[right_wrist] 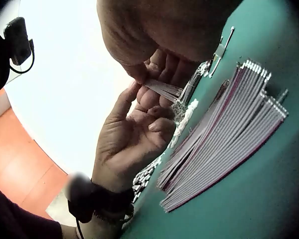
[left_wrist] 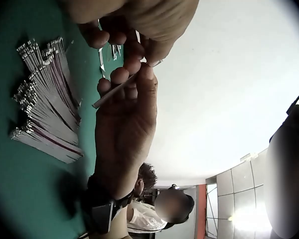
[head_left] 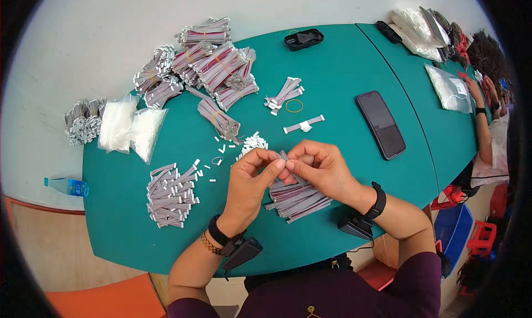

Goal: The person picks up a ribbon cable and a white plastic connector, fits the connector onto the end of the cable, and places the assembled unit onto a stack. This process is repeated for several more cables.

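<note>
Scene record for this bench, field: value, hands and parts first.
left_hand: left hand pinches flat cable
right_hand: right hand fingers at same cable
below_hands: cable stack
left_of_hands: cable pile with white ends
loose_parts: white connectors
back: banded cable bundles
right: smartphone, face up
surface: green table

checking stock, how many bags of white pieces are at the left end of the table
2: left bag beside the grey cable bundles, right bag right next to it. Another could be hidden underneath.
</note>
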Available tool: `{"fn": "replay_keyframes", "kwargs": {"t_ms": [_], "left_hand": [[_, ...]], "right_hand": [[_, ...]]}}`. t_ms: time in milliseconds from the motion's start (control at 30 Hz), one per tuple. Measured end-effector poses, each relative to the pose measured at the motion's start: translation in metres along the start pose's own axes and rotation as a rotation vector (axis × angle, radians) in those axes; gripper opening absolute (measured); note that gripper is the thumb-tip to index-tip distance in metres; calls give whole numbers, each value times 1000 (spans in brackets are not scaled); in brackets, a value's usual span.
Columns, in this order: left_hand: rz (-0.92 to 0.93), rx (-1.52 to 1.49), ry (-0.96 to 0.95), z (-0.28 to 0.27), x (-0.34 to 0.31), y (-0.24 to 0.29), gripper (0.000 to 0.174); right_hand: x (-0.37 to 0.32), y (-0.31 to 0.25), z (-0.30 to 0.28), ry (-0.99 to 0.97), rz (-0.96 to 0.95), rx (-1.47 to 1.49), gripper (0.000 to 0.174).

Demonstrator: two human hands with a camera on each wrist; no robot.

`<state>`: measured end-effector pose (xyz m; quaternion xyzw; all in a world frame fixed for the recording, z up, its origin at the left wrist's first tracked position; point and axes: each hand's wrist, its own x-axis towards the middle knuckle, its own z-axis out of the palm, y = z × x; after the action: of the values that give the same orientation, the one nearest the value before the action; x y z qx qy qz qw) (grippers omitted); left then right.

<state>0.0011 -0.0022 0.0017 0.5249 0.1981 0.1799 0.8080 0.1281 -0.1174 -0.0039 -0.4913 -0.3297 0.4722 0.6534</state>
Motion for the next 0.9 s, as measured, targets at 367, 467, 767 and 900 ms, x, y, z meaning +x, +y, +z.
{"fn": "replay_keyframes", "kwargs": {"t_ms": [367, 467, 767, 900], "left_hand": [[41, 93, 68, -4, 0, 0, 15], [59, 136, 85, -5, 0, 0, 15], [88, 97, 94, 0, 0, -1, 11], [74, 38, 85, 0, -1, -2, 7]], "right_hand": [[0, -1, 0, -3, 13, -26, 8], [-1, 1, 0, -10, 3, -31, 7], [-2, -3, 1, 5, -6, -34, 8], [0, 0, 2, 17, -1, 23, 8]]}}
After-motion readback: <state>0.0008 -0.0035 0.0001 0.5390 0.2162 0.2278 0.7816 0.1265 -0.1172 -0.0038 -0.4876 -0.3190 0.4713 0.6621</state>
